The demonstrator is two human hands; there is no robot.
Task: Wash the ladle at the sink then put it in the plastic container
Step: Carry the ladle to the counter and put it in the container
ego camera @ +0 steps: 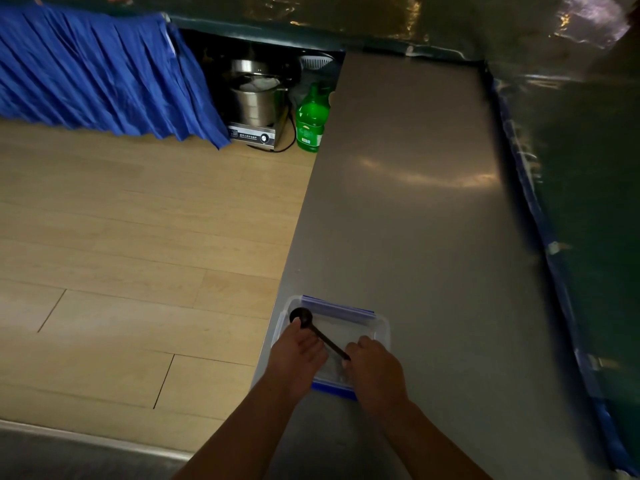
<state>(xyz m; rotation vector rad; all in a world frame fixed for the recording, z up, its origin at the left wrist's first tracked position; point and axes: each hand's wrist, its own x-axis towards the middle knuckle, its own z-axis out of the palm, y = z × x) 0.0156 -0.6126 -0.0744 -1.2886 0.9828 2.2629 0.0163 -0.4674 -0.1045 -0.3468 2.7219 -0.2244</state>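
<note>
Ladle (313, 330) first: it is a small, dark, one-piece utensil with a round bowl and a thin straight handle, and it looks stiff and light, probably plastic. If it is wet from washing, it may be slick, so the handle's far end is the sensible place to pinch it, with the bowl steadied from the other side. It lies slanted over the clear plastic container (379, 332), which has blue clips and sits at the counter's (415, 202) near left edge. Its bowl is at the container's far left corner and its handle runs back toward the near right.

The right hand (375, 367) reaches in palm down, its grip closed around the handle's end. The left hand (298, 358) also comes from below, fingers loosely curled, touching the handle just behind the bowl; whether it truly clasps the handle or only guides it, I cannot tell. Both forearms converge over the container's near side.
</note>
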